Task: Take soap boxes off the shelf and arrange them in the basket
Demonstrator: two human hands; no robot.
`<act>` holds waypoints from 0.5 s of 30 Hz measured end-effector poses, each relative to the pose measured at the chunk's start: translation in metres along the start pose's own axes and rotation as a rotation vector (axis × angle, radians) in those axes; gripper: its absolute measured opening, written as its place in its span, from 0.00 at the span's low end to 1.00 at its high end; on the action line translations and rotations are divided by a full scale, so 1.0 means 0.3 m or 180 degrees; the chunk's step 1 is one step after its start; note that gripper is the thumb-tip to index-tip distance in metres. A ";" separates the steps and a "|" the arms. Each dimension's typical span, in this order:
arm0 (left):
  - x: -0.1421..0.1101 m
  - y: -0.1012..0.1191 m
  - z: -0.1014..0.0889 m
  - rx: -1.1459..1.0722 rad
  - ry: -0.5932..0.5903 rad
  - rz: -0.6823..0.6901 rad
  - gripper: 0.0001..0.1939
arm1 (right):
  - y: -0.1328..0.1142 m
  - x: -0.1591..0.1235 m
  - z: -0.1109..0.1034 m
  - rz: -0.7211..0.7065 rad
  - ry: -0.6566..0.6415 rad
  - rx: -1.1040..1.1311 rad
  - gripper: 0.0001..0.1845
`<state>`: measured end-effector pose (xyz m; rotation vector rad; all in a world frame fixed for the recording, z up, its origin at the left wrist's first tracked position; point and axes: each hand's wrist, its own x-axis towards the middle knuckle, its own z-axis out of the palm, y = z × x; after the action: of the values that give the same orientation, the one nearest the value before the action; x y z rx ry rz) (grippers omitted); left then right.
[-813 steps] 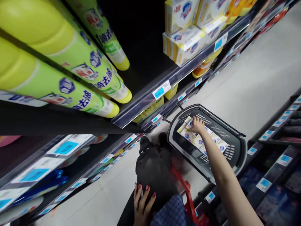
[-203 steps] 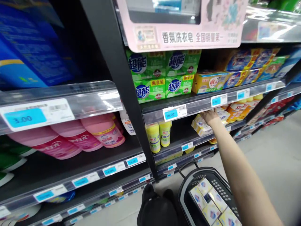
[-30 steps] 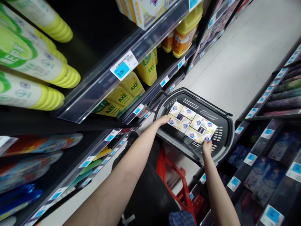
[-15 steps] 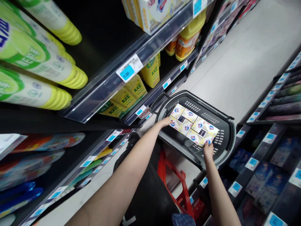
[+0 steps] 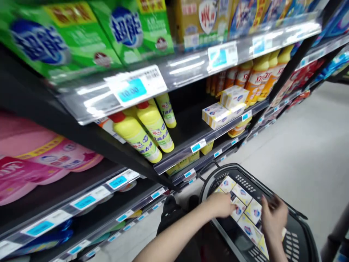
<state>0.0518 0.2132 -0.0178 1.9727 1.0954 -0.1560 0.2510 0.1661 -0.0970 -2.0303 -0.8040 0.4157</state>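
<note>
White and yellow soap boxes (image 5: pixel 253 211), several of them in a block, lie in a black shopping basket (image 5: pixel 302 222) with slotted walls. My left hand (image 5: pixel 222 204) reaches over the block's near left side, fingers bent loosely and apart above the boxes; whether the fingertips touch is hard to see. On the right, my right hand (image 5: pixel 275 218) hovers over the block's edge, thumb and fingers apart, somewhat blurred, with nothing visible in it. Part of the block is hidden behind both hands.
Shelves line the left side. More soap boxes (image 5: pixel 215 114) stand on a middle shelf, beside yellow bottles (image 5: pixel 156 133) and orange-labelled bottles (image 5: pixel 259 78). Green packs (image 5: pixel 131 32) fill the shelf above. Pale aisle floor (image 5: pixel 311 145) stretches beyond the basket.
The view has swung up and left, showing more shelf. My hands, earlier holding the soap block's opposite ends, have moved inward over it. My right hand has come off its corner.
</note>
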 end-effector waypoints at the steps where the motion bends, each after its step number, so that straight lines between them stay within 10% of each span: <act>1: -0.078 0.012 0.004 -0.0058 0.0211 -0.0048 0.28 | -0.144 0.038 0.040 -0.0365 -0.0302 0.0270 0.43; 4: -0.301 -0.017 0.067 0.0008 0.0796 -0.0070 0.27 | -0.554 0.156 0.184 -0.1354 -0.1032 0.0387 0.42; 8: -0.429 -0.177 0.236 0.0676 0.1051 -0.0240 0.26 | -0.928 0.260 0.372 -0.2101 -0.0928 -0.0727 0.45; 15: -0.338 -0.321 0.410 0.1594 0.1546 -0.0065 0.12 | -1.103 0.232 0.562 -0.1055 -0.0643 -0.1488 0.54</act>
<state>-0.0479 0.0834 -0.1068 2.5294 1.4935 0.0514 0.0808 0.4488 0.0873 -2.2387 -1.4464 0.2598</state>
